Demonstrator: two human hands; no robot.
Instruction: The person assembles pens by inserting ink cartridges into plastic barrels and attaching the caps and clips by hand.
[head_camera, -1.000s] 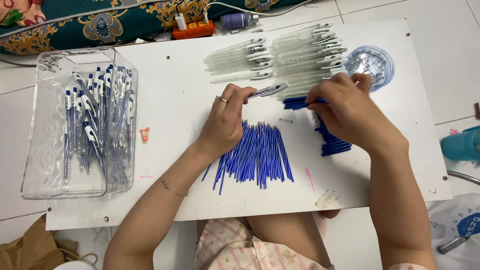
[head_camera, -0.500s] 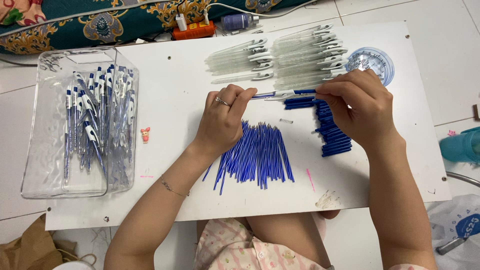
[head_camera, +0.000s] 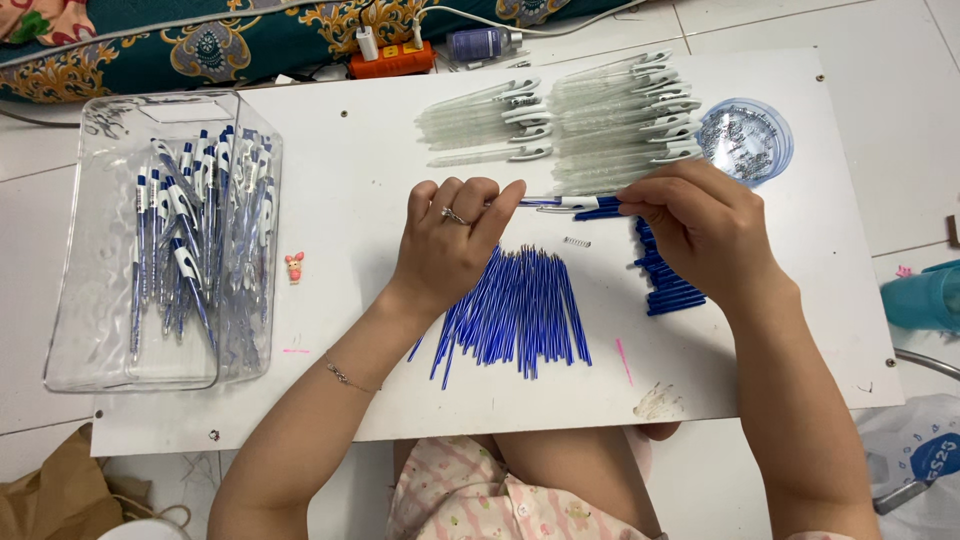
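My left hand (head_camera: 450, 245) and my right hand (head_camera: 700, 225) hold one pen (head_camera: 560, 203) level between them above the white board (head_camera: 340, 210). The left fingers pinch its tip end, and the right fingers grip its blue back end. Just below lies a fan of blue ink refills (head_camera: 520, 310), with a small metal spring (head_camera: 577, 242) beside it. A stack of blue pen end pieces (head_camera: 665, 285) sits under my right hand. Clear pen barrels (head_camera: 600, 120) with white clips lie in rows beyond the hands.
A clear plastic bin (head_camera: 100, 290) at the left holds several finished blue and white pens. A round clear tub of small springs (head_camera: 745, 140) stands at the back right. A tiny pink figure (head_camera: 294, 266) lies on the board. A teal container (head_camera: 925, 295) is at the right edge.
The hands have drawn apart slightly and the pen between them now lies level and straight. The left fingers have moved onto its tip end.
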